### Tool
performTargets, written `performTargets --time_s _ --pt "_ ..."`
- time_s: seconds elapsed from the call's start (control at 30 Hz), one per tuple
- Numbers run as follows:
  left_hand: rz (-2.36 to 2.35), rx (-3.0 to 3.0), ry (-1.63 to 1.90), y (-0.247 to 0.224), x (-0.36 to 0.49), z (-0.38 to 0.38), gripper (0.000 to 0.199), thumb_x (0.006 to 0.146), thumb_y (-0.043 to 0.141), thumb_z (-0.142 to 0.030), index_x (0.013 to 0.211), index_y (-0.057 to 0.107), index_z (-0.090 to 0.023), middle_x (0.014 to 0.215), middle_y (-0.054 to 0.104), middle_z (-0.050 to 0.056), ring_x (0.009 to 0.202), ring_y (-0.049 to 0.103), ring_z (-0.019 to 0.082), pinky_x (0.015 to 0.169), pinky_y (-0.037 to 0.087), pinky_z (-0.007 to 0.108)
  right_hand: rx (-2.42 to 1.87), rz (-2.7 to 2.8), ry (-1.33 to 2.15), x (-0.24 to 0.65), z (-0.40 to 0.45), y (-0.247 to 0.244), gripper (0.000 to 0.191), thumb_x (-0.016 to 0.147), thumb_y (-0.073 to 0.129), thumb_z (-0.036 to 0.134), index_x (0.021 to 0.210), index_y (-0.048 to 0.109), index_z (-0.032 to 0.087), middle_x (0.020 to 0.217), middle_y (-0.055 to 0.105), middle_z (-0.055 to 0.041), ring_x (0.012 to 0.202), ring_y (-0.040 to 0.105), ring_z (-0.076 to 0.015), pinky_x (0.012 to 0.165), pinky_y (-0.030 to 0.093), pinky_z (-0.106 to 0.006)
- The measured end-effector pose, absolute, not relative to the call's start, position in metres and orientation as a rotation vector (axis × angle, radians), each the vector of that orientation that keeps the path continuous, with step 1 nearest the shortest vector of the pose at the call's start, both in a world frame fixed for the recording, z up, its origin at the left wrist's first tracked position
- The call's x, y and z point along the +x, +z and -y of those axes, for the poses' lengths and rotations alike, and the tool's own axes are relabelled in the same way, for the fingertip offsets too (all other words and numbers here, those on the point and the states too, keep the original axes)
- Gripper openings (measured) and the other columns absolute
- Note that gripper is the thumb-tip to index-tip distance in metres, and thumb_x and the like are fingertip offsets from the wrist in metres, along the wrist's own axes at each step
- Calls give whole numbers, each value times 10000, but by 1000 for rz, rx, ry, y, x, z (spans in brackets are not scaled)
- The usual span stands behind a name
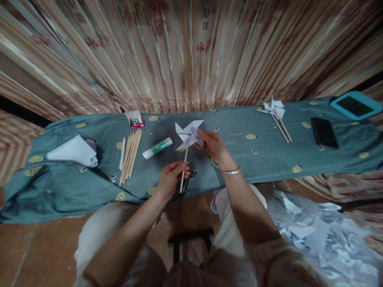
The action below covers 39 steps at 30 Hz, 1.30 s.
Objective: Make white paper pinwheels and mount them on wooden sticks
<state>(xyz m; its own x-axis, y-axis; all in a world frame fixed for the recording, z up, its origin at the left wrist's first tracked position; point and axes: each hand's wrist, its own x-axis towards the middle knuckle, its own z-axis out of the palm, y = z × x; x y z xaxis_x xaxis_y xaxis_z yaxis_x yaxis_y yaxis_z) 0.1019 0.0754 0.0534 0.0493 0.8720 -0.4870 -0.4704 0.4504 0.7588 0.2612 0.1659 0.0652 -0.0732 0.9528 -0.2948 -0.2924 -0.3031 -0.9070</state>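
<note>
A white paper pinwheel [188, 133] on a thin wooden stick [183, 177] is held up over the table, with a small dark pin at its centre. My left hand [172, 177] pinches the stick near its lower half. At the pinwheel's right side, the fingers of my right hand [214, 146] are closed on a paper blade, and some fingertips are hidden behind it. A glue stick [157, 148] with a green label lies left of the pinwheel. Farther left are a bundle of wooden sticks [131, 155] and a white pencil-like rod [122, 153].
A red-and-white box of pins [135, 120] and folded white paper [73, 152] are on the left. Finished pinwheels [274, 108], a black phone [324, 132] and a blue-framed tablet [356, 105] lie on the right. A bag of paper scraps [323, 235] stands below the table [269, 159].
</note>
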Motion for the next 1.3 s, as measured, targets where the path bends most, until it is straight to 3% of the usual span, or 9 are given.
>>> performTargets --time_s 0.2,0.37,0.57,1.3 --pt "-1105 435 1083 54 102 -78 306 543 918 -260 755 755 -111 662 715 24 536 628 74 543 522 168 -1221 783 1524 265 -171 60 312 700 822 440 691 612 210 596 651 25 606 670 -148 529 529 -233" --pt "-1103 422 1099 55 102 -80 293 570 905 -237 785 757 -103 691 730 39 583 659 88 582 538 173 -1202 790 1553 265 -169 58 351 667 850 438 680 597 195 567 617 57 530 592 -91 495 476 -198" --pt "-1124 423 1121 54 101 -83 252 592 890 -224 772 753 -114 688 726 34 593 656 91 602 535 187 -1194 769 1619 262 -164 64 347 619 878 425 665 626 191 619 662 35 569 616 -95 548 528 -209" --pt "-1108 432 1138 52 101 -84 283 585 895 -230 799 763 -100 710 729 45 619 657 96 629 525 200 -1101 751 1784 252 -155 67 295 679 874 358 692 639 180 596 700 28 562 683 -81 547 545 -144"
